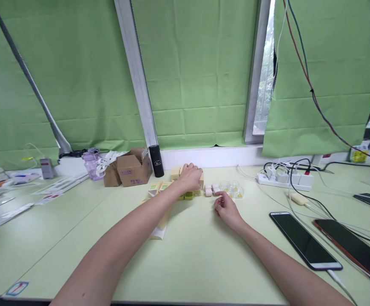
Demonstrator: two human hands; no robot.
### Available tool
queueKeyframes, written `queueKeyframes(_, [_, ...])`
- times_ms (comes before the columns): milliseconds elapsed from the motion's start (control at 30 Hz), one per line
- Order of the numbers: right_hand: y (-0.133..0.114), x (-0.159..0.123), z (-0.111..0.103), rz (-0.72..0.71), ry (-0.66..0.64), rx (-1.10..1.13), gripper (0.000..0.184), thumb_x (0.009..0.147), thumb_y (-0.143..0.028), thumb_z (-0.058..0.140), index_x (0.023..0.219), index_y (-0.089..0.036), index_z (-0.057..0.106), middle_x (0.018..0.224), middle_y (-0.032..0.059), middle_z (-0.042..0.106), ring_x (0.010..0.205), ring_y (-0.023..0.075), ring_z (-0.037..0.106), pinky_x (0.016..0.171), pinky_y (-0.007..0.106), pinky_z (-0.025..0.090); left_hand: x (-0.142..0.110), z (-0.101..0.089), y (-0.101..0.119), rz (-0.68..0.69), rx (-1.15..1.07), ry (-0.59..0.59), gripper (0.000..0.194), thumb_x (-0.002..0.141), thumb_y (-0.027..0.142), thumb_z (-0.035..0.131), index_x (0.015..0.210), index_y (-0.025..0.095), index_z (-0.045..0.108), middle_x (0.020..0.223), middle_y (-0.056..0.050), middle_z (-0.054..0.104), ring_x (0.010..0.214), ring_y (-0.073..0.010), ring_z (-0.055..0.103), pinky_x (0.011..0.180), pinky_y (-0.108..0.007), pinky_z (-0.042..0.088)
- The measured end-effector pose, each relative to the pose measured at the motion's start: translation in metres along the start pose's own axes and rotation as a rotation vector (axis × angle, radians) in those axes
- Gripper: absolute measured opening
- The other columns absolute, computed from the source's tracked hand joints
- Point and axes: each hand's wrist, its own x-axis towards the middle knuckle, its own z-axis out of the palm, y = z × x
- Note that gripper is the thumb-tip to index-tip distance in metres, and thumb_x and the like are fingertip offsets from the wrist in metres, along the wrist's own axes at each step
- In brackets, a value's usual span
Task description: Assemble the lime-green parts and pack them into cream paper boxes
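Observation:
My left hand [191, 176] reaches over a group of pale yellow boxes [175, 173] at the back middle of the table. Its fingers curl downward, and what lies under them is hidden. Small green pieces [189, 195] show just below that wrist. To the right, my right hand [227, 210] has its index finger stretched out close to small pink pieces [208, 190]; its other fingers bend loosely, with nothing visible in them. Beside the pink pieces is a clear tray [236, 190] with yellow spots in it. Pale yellow pieces with green windows [153, 187] lie left of my left wrist, partly covered by the forearm.
A cardboard box [135, 172], a black cylinder [156, 161] and a purple bottle [91, 165] stand at the back left. On the right are a power strip [285, 180] with cables, a phone [304, 240] and a second, dark phone [354, 244]. Papers [62, 187] lie far left.

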Motion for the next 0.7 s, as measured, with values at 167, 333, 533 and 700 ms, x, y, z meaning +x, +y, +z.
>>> queueKeyframes(167, [-0.002,-0.001,0.0,-0.007,-0.001,-0.009,0.041,0.072,-0.023,0.053,0.112,-0.023,0.054,0.08,-0.0023,0.062,0.065,0.0185,0.06,0.065,0.033,0.048,0.032,0.015,-0.024,-0.068,0.043,-0.002,0.037,0.078,0.015,0.063,0.115,0.016,0.065,0.124,-0.019,0.065,0.126,-0.0367,0.044,0.109,-0.052,0.028])
queueKeyframes(333, [-0.003,-0.001,0.001,-0.002,-0.011,-0.001,0.042,0.071,-0.023,0.052,0.113,-0.024,0.053,0.081,-0.0019,0.062,0.067,0.0189,0.06,0.066,0.033,0.049,0.045,0.04,-0.031,-0.102,0.067,-0.018,0.044,0.076,0.014,0.063,0.12,0.015,0.063,0.127,-0.019,0.064,0.129,-0.0358,0.042,0.115,-0.053,0.022])
queueKeyframes(533, [-0.003,-0.003,0.001,-0.008,-0.018,-0.008,0.043,0.072,-0.021,0.052,0.115,-0.024,0.054,0.084,-0.0009,0.063,0.07,0.019,0.062,0.067,0.033,0.049,0.047,0.065,-0.029,-0.166,0.072,-0.032,0.048,0.078,0.014,0.063,0.126,0.015,0.06,0.128,-0.02,0.064,0.134,-0.0359,0.04,0.12,-0.061,0.013])
queueKeyframes(700, [-0.003,-0.003,0.002,-0.02,-0.02,-0.022,0.044,0.072,-0.021,0.053,0.116,-0.024,0.055,0.084,-0.0014,0.064,0.07,0.0191,0.062,0.069,0.033,0.049,0.042,0.067,-0.025,-0.174,0.095,-0.016,0.059,0.077,0.013,0.067,0.135,0.013,0.054,0.137,-0.023,0.058,0.142,-0.037,0.033,0.12,-0.061,0.009])
